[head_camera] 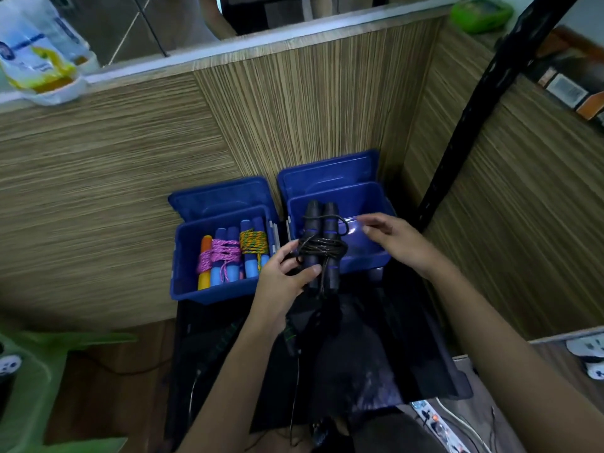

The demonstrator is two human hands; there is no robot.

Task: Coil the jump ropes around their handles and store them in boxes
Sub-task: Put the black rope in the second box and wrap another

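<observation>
Two blue boxes stand side by side against a wood-grain wall [114, 191], lids tipped up behind them. The left box [186, 256] holds coiled ropes: one wound in pink cord [222, 253], one in yellow-green cord [253, 241]. The right box [376, 204] lies just beyond the hands. The left hand [284, 276] grasps the black rope [322, 246], its cord wrapped round both handles, over that box's near-left edge. The right hand [395, 240] hovers right of it, fingers relaxed, holding nothing.

No lettering can be read anywhere. The print on the white pouch [39, 57], up left of the blue boxes [225, 253], is blurred.
</observation>
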